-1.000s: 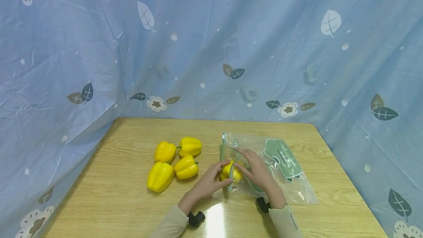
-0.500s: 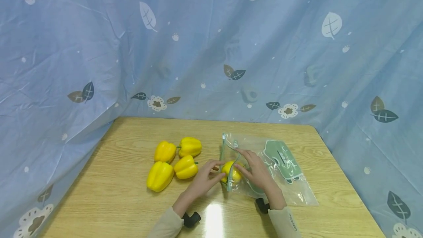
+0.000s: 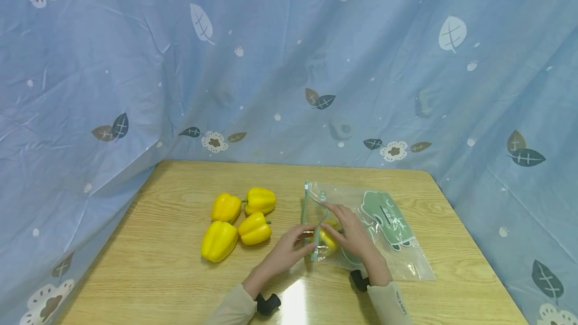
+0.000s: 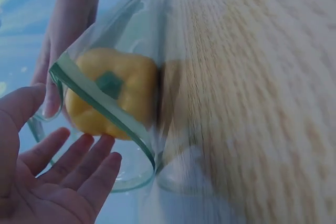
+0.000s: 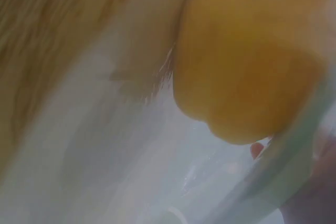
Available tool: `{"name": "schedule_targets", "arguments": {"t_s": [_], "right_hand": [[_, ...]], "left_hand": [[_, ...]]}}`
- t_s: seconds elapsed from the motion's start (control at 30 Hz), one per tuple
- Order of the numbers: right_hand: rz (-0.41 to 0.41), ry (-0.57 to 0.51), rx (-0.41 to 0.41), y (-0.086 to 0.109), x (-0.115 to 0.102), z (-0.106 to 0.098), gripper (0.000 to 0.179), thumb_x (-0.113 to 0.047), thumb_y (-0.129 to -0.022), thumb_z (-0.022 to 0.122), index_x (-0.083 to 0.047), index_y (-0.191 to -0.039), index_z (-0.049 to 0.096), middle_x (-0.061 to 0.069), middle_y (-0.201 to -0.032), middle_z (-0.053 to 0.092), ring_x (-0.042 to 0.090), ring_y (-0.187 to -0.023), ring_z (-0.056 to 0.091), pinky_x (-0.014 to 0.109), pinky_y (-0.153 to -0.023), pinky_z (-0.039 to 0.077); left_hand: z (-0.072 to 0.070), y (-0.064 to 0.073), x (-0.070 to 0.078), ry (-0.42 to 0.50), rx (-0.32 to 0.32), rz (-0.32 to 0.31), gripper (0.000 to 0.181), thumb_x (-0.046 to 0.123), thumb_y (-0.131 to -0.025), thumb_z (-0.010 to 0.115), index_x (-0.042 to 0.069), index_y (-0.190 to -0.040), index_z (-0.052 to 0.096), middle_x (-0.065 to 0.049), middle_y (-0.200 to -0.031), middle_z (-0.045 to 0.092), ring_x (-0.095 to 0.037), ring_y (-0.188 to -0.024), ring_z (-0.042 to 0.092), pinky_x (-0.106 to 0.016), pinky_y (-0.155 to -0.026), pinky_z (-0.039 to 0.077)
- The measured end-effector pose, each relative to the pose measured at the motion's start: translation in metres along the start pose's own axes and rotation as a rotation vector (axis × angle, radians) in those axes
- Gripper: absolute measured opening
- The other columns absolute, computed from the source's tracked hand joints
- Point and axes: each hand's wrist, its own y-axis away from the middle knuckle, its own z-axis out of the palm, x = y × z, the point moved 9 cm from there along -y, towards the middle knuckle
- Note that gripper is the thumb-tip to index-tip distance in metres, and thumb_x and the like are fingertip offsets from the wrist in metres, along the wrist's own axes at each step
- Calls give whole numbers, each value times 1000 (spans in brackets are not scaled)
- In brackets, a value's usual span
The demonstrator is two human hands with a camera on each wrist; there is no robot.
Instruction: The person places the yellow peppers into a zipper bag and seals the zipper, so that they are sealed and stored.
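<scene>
Presently: a yellow pepper (image 3: 328, 242) inside a clear bag (image 3: 417, 260)

Directions are read as on a clock face laid over the head view. The bag lies on the wooden surface (image 3: 135, 285), its green-edged mouth (image 3: 313, 252) facing 9 o'clock and a green printed figure (image 3: 390, 217) toward 2 o'clock. The yellow pepper sits just within the mouth, visible through the film; the left wrist view shows its green stem end (image 4: 110, 84) turned toward the opening. The left hand (image 3: 286, 250), at 8 o'clock of the pepper, is spread and unclenched, its fingertips reaching the pepper's edge. The right hand (image 3: 354, 234), at 3 o'clock, lies on the bag with thumb and index finger apart at the rim; whether it grips the film cannot be told. The right wrist view is blurred. At 9 o'clock of the bag, 4 loose peppers form a cluster: the 1 o'clock pepper (image 3: 260, 201), the 4 o'clock pepper (image 3: 255, 228), the 7 o'clock pepper (image 3: 219, 241) and the 10 o'clock pepper (image 3: 226, 208). A blue curtain (image 3: 280, 39), patterned with leaves and flowers, hangs at 12 o'clock.
</scene>
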Motion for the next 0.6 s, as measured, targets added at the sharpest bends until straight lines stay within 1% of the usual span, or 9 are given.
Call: {"name": "schedule_targets", "arguments": {"t_s": [0.1, 0.2, 0.3, 0.47, 0.6], "right_hand": [[13, -6, -1, 1, 2, -1, 55, -31, -87, 64, -20, -137, 44, 8, -123, 56, 28, -109, 55, 48, -87, 49], [29, -4, -3, 1, 4, -1, 55, -31, -87, 64, -20, -137, 44, 8, -122, 56, 28, -109, 55, 48, -87, 49], [35, 6, -1, 1, 4, -2, 55, -31, -87, 64, -20, -137, 44, 8, -122, 57, 28, -109, 55, 49, -87, 49], [21, 24, 8, 0, 3, -2, 55, -31, -86, 65, -19, -136, 45, 9, -121, 58, 29, -108, 56, 49, -87, 49], [23, 19, 3, 0, 2, -1, 55, -32, -87, 64, -20, -137, 45, 8, -121, 58, 28, -108, 56, 48, -88, 48]], "left_hand": [[1, -2, 0, 28, 2, -11, 53, 31, -95, 52, 7, -140, 36, -12, -136, 46, -32, -120, 50, -40, -101, 43], [2, -3, -2, 46, 0, -33, 56, 33, -95, 51, 8, -142, 33, -13, -135, 47, -32, -120, 50, -38, -99, 45], [4, -4, -4, 37, -3, -51, 58, 36, -94, 52, 11, -143, 32, -12, -137, 46, -31, -121, 50, -38, -99, 45], [5, -4, -5, 15, -8, -49, 58, 37, -94, 52, 14, -143, 30, -11, -138, 46, -31, -123, 48, -40, -100, 43], [3, -1, -3, 6, -11, -44, 58, 36, -94, 52, 14, -143, 30, -11, -138, 46, -32, -123, 47, -41, -102, 42]]}}
